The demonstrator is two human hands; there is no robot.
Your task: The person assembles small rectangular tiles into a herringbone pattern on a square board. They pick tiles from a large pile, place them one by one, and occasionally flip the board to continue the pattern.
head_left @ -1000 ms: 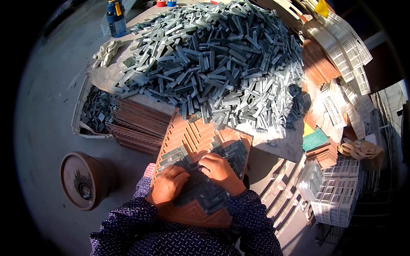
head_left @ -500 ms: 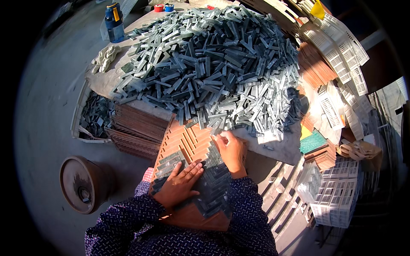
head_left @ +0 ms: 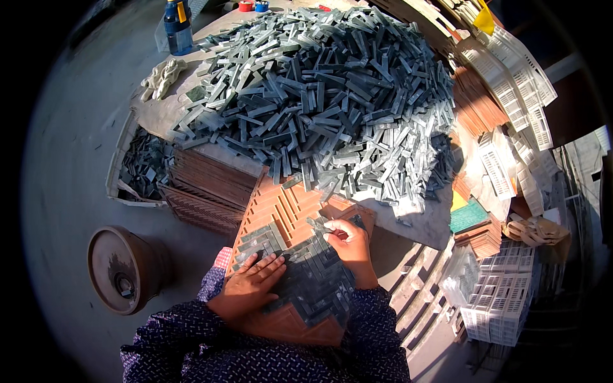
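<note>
An orange-brown mould tray with herringbone slots lies in front of me, tilted slightly. Dark grey-green stone strips fill much of its nearer part, while slots farther up show bare orange. My left hand rests flat on the laid strips at the left, fingers stretched out and holding nothing. Over the right side of the tray, my right hand pinches a stone strip between thumb and fingers, at the edge of the filled rows.
A big heap of loose stone strips covers the table beyond. Stacked brown moulds, a bin of dark pieces and a round stool-like drum stand left. Gloves and a bottle sit far left; white crates stand right.
My right hand has come nearer to me from the tray's upper right, and the strip in it now shows clearly. My left hand has slid left and a little nearer.
</note>
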